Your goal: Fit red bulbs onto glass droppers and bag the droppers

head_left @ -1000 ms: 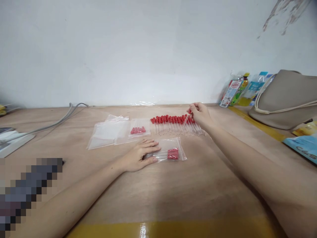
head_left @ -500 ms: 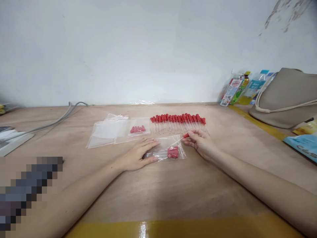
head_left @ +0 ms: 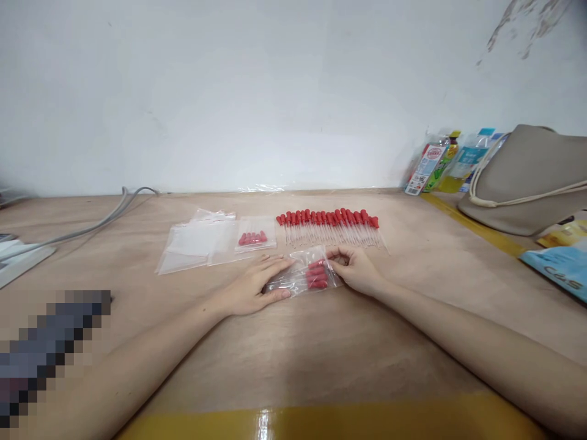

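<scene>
A clear plastic bag (head_left: 298, 278) lies on the table between my hands, with several droppers (head_left: 317, 282) inside, their red rubber bulbs toward the bag's right end. My left hand (head_left: 252, 286) rests flat on the bag's left part, fingers stretched out and thumb apart. At the right edge of the bag, my right hand (head_left: 358, 269) has thumb and fingers closed on the plastic, close to the bulbs; its fingertips are partly hidden. Behind the bag, a row of red-bulbed droppers (head_left: 328, 219) lies side by side, thin clear tubes pointing toward me.
A filled bag (head_left: 255, 241) showing red bulbs lies beside a stack of flat clear bags (head_left: 188, 244). A grey cable (head_left: 101, 225) runs along the left. Drink bottles (head_left: 468, 160), a carton (head_left: 426, 168), a beige bag (head_left: 527, 183) and a blue packet (head_left: 557, 269) stand or lie right.
My right hand has moved left to the bag's edge. The dropper it held outside is now inside, its bulb beside the others. My left hand has stayed put.
</scene>
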`<state>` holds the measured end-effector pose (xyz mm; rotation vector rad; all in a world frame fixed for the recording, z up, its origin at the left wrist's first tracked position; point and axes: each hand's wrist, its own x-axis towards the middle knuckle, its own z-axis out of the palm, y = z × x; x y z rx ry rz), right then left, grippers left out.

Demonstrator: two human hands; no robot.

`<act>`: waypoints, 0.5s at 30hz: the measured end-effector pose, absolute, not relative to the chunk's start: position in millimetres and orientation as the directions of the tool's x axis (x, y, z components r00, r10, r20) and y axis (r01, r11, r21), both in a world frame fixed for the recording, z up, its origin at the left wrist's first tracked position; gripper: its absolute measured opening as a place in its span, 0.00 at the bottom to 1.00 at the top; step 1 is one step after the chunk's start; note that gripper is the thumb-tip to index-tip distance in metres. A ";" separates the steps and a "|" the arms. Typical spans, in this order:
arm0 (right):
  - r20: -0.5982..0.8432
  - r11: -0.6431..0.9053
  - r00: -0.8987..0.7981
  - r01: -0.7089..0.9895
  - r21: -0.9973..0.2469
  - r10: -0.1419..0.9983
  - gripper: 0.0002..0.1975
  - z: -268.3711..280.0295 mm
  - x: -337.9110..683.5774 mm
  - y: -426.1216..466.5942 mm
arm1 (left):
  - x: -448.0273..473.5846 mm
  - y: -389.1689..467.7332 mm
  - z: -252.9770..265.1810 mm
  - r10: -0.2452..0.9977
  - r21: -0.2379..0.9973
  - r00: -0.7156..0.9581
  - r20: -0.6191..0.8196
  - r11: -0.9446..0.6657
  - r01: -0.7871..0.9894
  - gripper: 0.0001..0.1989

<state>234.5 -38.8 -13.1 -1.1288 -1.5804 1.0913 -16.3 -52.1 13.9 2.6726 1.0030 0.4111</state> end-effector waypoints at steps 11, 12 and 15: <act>0.386 0.340 -0.104 0.710 -0.617 0.917 0.06 6.5 258.9 -6.2 | -16.7 -51.1 11.8 0.689 0.347 0.713 0.128 -0.705 0.619 0.25; 0.403 0.291 -0.059 0.786 -0.545 0.913 0.06 10.8 261.4 4.2 | -16.6 -51.1 11.7 0.690 0.348 0.713 0.126 -0.704 0.620 0.25; 0.377 0.088 0.061 0.926 -0.368 0.924 0.07 20.4 264.9 34.5 | -16.5 -50.9 11.2 0.685 0.355 0.716 0.132 -0.707 0.611 0.25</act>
